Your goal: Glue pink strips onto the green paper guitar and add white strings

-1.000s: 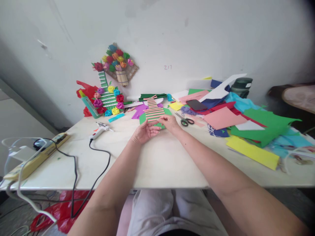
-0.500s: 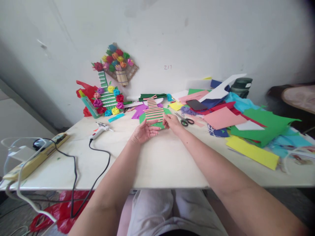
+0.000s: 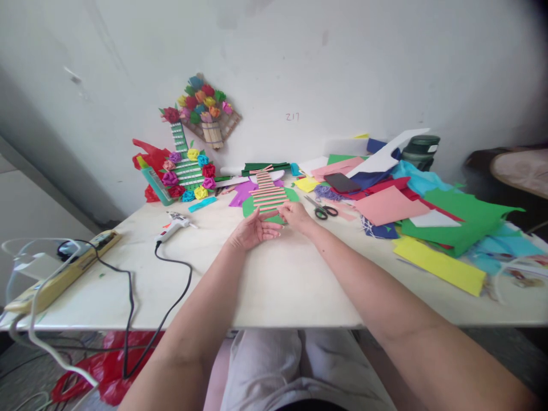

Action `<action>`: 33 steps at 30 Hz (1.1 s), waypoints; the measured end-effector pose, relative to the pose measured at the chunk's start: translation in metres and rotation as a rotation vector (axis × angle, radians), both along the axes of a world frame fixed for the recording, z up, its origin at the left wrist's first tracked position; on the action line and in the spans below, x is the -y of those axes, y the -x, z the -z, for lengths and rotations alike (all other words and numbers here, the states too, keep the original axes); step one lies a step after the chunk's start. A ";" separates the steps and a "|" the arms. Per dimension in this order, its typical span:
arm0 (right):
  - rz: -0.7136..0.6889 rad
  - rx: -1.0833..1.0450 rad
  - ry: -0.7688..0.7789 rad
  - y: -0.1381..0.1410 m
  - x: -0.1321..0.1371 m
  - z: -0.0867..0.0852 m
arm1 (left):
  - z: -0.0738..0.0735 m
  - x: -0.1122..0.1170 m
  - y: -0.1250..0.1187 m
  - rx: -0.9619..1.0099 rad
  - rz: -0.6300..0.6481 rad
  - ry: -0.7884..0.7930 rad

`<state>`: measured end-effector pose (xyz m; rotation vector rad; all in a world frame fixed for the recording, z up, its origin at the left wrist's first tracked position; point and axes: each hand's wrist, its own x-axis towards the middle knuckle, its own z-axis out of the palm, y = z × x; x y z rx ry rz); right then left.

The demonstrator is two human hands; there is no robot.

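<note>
On the white table lies a green guitar-shaped cutout [image 3: 291, 194] with several pink strips [image 3: 268, 194] laid across it in rows. My left hand [image 3: 256, 229] is palm up at its lower edge, fingers stretched out and apart. Close beside it, my right hand [image 3: 295, 217] is closed in a pinch over the cutout's lower right part; what sits between the fingertips is too small to make out. A pair of black-handled scissors [image 3: 325, 212] rests just right of my right hand. Purple paper [image 3: 242, 193] shows behind the cutout.
To the left lie a white glue gun [image 3: 173, 227] with a black cord and a power strip [image 3: 64, 274]. A flower-decorated guitar [image 3: 188, 171] and a glue bottle [image 3: 154, 181] stand by the wall. Coloured sheets [image 3: 454, 220], a phone [image 3: 342, 182] and a dark bottle [image 3: 422, 151] crowd the right.
My right hand has shifted slightly left and inward, close to my left fingers. My left hand has moved slightly right, still with stretched fingers. The cutout stays in place.
</note>
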<state>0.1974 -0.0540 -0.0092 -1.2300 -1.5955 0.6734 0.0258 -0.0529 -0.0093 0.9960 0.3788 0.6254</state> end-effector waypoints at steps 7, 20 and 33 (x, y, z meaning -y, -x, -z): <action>0.190 0.101 0.015 0.001 -0.005 0.001 | -0.001 0.003 -0.003 0.014 0.109 -0.026; 0.632 0.156 0.179 -0.028 -0.009 -0.004 | -0.001 0.002 0.004 0.067 0.174 -0.034; 0.032 -0.409 0.153 -0.012 0.002 -0.012 | 0.005 -0.006 0.007 0.031 0.127 -0.037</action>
